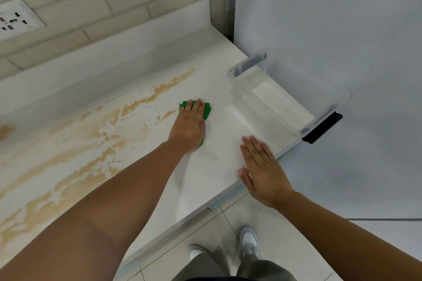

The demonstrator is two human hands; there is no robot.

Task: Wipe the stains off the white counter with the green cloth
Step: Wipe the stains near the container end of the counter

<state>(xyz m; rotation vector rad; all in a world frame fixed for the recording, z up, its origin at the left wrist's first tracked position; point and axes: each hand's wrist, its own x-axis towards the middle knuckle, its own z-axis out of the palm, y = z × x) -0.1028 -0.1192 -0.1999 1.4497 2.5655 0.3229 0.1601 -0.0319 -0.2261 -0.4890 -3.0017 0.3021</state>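
My left hand [190, 123] lies flat on the green cloth [207, 109], pressing it onto the white counter [217, 150] with straight fingers. Most of the cloth is hidden under the palm; green shows past the fingertips and by the wrist. Tan-brown stains [100, 134] spread in streaks over the counter to the left of the cloth, from the back towards the front left edge. My right hand [260, 166] rests flat and open near the counter's front right edge, holding nothing.
A clear plastic bin [285, 93] with dark handles stands on the counter's right end against a pale cabinet side [342, 29]. A brick-tile wall with a socket plate [16, 19] runs behind. Tiled floor and my shoes [250, 242] lie below the edge.
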